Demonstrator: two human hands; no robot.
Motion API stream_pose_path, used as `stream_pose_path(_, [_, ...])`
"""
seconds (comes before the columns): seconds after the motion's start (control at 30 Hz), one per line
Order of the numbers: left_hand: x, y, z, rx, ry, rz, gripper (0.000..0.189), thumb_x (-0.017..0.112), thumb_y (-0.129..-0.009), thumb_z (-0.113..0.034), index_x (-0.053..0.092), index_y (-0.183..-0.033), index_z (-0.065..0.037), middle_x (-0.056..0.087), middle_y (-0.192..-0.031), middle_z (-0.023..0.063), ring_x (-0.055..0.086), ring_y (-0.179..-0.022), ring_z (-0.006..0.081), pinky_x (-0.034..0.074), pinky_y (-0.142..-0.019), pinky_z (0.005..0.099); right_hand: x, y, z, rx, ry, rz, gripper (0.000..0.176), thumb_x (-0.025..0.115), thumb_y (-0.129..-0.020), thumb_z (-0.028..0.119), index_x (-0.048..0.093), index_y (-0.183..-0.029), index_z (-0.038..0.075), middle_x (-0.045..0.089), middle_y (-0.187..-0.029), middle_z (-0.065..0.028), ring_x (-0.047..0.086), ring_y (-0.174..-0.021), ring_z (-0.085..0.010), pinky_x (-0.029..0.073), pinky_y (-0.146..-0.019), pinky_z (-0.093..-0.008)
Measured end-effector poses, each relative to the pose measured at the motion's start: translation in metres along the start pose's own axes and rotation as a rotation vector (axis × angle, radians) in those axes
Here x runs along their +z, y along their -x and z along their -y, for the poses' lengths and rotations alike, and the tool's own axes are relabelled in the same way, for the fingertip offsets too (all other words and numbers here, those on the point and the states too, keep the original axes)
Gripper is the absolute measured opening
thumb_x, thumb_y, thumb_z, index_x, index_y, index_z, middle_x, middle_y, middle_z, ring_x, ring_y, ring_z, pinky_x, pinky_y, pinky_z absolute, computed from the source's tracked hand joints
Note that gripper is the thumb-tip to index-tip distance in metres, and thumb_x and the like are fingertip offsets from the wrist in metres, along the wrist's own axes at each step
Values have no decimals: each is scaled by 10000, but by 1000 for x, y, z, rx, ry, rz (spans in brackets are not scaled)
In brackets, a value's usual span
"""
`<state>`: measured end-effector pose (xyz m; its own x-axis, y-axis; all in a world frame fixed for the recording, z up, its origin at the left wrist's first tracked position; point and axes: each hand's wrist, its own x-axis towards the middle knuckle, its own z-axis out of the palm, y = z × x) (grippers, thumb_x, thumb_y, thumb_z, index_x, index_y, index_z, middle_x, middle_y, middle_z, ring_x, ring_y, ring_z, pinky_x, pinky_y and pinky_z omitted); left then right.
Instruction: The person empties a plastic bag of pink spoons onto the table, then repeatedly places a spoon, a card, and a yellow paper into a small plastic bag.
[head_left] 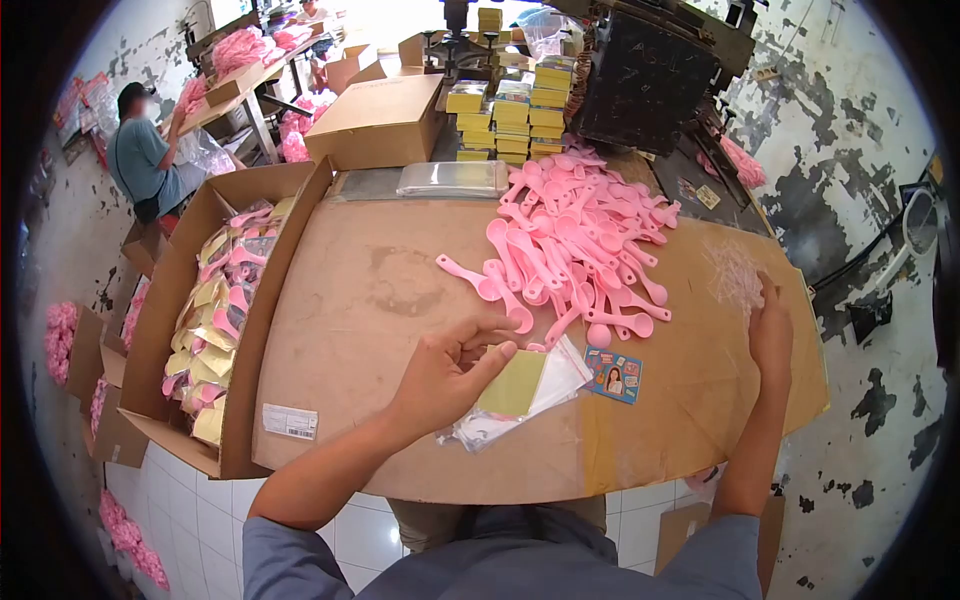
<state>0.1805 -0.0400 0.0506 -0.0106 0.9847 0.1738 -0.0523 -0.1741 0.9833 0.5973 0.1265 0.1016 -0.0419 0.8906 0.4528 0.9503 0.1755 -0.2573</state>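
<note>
My left hand (455, 365) is above the plastic bags (560, 376), its thumb and fingers curled near a yellow-green card (513, 383); whether they grip it is unclear. A blue printed card (614, 376) lies just right of the bags. Behind them spreads a big heap of pink spoons (575, 235). My right hand (768, 325) reaches to the right side of the cardboard-covered table (370, 350), at a small pile of thin clear strips (735, 274); its fingertips are too small to read.
Left of the table surface stands a long open carton (292, 240) of packed pink spoons and yellow cards. A closed box (375, 118), clear plastic sleeves (453, 178), stacked card bundles (512, 112) and a dark machine (645, 80) stand behind. A person (145, 155) sits far left.
</note>
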Motion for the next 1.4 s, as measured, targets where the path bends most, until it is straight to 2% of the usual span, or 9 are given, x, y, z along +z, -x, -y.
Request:
stream_pose_path(0.03, [-3, -1, 3, -25, 12, 14, 252, 592, -1048, -87, 630, -1258, 48, 750, -1100, 145, 709, -990, 135, 573, -863, 278, -2, 7, 12, -12, 165, -36, 343, 617, -982, 46, 605, -1324, 61, 702, -1081, -155, 692, -993, -194, 532, -820, -348])
stream_pose_path(0.1, [-4, -1, 6, -80, 36, 13, 236, 583, -1054, -91, 648, -1229, 53, 746, -1118, 144, 711, -997, 140, 576, -869, 282, -6, 12, 59, 13, -323, 133, 289, 664, -967, 87, 660, -1251, 36, 718, -1074, -121, 672, -987, -155, 512, -815, -323])
stream_pose_path(0.23, [-1, -2, 6, -139, 97, -24, 226, 598, -1057, -117, 673, -1191, 49, 749, -1106, 122, 696, -967, 108, 573, -830, 259, 7, 48, 149, -462, -755, 532, 276, 699, -967, 133, 679, -1219, 23, 713, -1028, -57, 657, -884, -129, 517, -740, -289])
stream_pose_path(0.3, [4, 0, 4, -135, 141, -26, 226, 597, -1059, -120, 674, -1187, 48, 749, -1106, 119, 699, -967, 116, 582, -836, 270, 24, 67, 177, -493, -984, 610, 280, 727, -952, 131, 685, -1210, 29, 713, -1031, -62, 661, -870, -118, 523, -738, -271])
stream_pose_path(0.4, [8, 2, 1, -112, 175, -14, 228, 599, -1058, -119, 674, -1195, 46, 750, -1097, 119, 707, -964, 128, 595, -828, 282, 52, 75, 188, -365, -1109, 798, 271, 742, -951, 123, 689, -1202, 36, 714, -1041, -53, 660, -898, -95, 525, -772, -258])
stream_pose_path(0.5, [3, 4, 8, -89, 137, -2, 237, 615, -1047, -113, 672, -1218, 41, 751, -1099, 128, 716, -954, 136, 603, -800, 280, 63, 72, 187, -137, -1422, 1018, 226, 727, -972, 120, 698, -1172, 19, 711, -1048, -39, 657, -913, -77, 531, -780, -251])
stream_pose_path(0.77, [2, 4, 12, -96, 61, -43, 253, 703, -993, -108, 693, -1208, 25, 768, -1025, 99, 718, -897, 118, 599, -730, 257, 73, 73, 179, -106, -1466, 962, 192, 727, -966, 90, 724, -1134, -4, 727, -1023, -41, 681, -915, -89, 545, -803, -260])
stream_pose_path(1.07, [-1, 2, 17, -109, 46, -14, 227, 687, -996, -74, 697, -1197, 32, 769, -1037, 103, 726, -890, 116, 604, -736, 255, 79, 67, 170, -35, -1502, 989, 146, 730, -955, 70, 734, -1086, 4, 737, -969, -26, 686, -866, -80, 540, -760, -246])
stream_pose_path(1.4, [-8, 2, 14, 104, -249, 60, 231, 672, -948, 29, 745, -1166, 4, 769, -1050, 99, 725, -911, 133, 608, -806, 285, 83, 64, 163, -99, -1505, 1024, 97, 733, -929, 27, 743, -1025, 14, 682, -996, -15, 660, -875, -77, 528, -727, -228])
